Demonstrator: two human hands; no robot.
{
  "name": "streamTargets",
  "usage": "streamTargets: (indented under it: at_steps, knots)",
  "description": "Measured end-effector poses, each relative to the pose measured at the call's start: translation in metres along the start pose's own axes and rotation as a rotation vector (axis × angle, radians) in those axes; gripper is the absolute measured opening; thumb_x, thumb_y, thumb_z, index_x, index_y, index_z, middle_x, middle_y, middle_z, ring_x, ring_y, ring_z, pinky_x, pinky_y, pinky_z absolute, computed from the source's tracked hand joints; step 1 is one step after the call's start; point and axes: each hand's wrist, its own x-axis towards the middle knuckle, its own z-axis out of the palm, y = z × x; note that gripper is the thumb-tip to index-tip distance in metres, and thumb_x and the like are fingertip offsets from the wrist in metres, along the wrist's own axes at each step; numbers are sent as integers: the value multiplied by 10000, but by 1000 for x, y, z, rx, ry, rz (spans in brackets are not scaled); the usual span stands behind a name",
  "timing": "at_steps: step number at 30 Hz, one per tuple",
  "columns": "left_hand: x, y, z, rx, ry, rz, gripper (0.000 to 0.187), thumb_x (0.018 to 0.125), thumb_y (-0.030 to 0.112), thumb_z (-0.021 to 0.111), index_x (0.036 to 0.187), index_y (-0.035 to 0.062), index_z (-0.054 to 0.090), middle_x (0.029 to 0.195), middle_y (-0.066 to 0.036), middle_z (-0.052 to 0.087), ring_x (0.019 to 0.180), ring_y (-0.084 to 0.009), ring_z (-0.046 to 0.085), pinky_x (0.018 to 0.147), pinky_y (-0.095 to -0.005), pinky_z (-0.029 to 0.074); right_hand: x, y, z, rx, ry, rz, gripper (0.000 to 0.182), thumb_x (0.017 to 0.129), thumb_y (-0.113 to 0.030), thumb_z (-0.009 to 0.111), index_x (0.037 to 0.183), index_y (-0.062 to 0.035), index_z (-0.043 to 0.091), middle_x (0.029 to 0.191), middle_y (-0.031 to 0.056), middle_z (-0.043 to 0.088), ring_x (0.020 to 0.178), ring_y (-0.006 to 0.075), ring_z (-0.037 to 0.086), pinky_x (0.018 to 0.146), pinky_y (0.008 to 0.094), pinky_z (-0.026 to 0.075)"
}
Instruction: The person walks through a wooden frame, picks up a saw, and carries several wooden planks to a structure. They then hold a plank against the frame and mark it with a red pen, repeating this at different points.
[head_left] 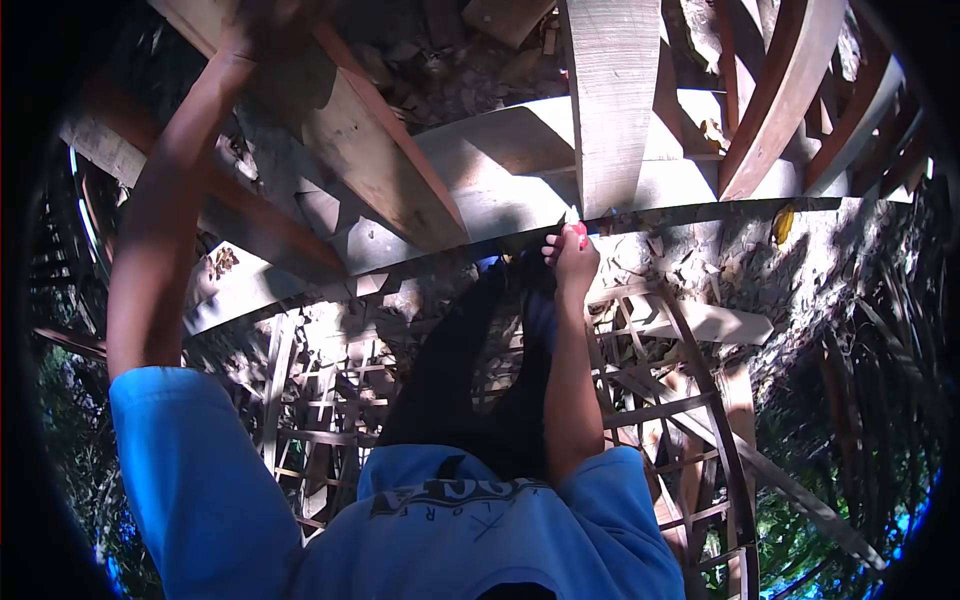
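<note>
My right hand (574, 260) is closed round a small red object (577, 235) with a pale tip, at the lower end of a broad upright wooden board (617, 110). The tip is close to the edge of a long curved plank (510, 155). At the top left, my left hand (275, 30) is in deep shade by the upper part of a thick wooden piece (370, 150). Its fingers are too dark to make out.
More curved wooden ribs (780, 100) stand at the upper right. Slatted wooden frames (665, 400) lie below on both sides of my legs. A loose plank (715, 322) rests on the leaf-strewn ground (790, 260). Foliage (820, 500) borders the lower right.
</note>
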Motion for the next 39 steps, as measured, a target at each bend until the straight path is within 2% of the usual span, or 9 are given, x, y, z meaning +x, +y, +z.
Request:
streamTargets:
  at_steps: [4,10,16,19,20,25,29,37,39]
  knots:
    - [1,-3,2,-24,-8,8,198,843,155,691,718,51,577,643,-137,545,611,-329,575,593,-409,461,23,-14,22,-67,81,-63,268,961,-255,531,863,-19,609,671,65,627,506,119,581,455,270,456]
    - [2,0,-1,-57,-38,-7,180,853,150,678,741,40,591,648,-144,563,612,-326,591,596,-410,466,78,62,25,-247,333,-406,358,925,-275,580,750,35,619,695,197,664,624,332,656,605,438,495]
    - [8,0,-6,-49,-63,27,171,850,142,683,750,34,594,663,-130,578,630,-312,607,597,-397,473,16,28,21,-369,430,-23,408,878,-292,429,710,23,628,602,166,639,579,330,650,639,444,507]
    - [6,-1,-5,-22,-87,8,159,848,137,686,771,27,602,669,-122,581,637,-301,611,602,-395,476,15,21,23,-492,372,-130,398,896,-294,454,739,23,637,631,169,651,608,331,658,643,447,507]
    - [3,-3,-3,-22,-88,9,153,848,137,687,782,23,608,670,-121,581,640,-298,613,603,-394,476,36,44,26,-507,428,-298,446,961,-324,483,735,35,620,545,107,608,448,188,602,477,343,496]
    - [1,-3,5,-52,-25,13,144,855,146,686,870,9,649,689,-126,593,655,-299,617,620,-396,481,59,43,37,-470,489,-532,458,958,-348,500,733,37,605,563,126,608,494,237,617,520,365,487]
    - [-4,-6,4,-66,-16,58,228,861,156,686,1028,7,639,749,-119,631,684,-312,629,637,-415,489,4,22,4,-347,381,13,426,919,-324,488,758,49,619,564,165,621,523,293,636,588,416,514]
    - [-71,-68,50,-72,-191,63,408,889,138,568,1295,164,598,1208,-92,638,984,-266,653,815,-361,521,80,-15,-138,-556,614,-261,380,903,-326,567,924,39,673,640,146,664,628,279,665,671,408,507]
    - [-84,-80,52,-42,-314,-37,389,918,139,518,1299,124,594,1222,-117,635,1040,-291,640,857,-377,509,155,-6,-192,-1253,658,-873,296,911,-250,558,1131,-71,643,780,140,684,724,309,664,677,403,516]
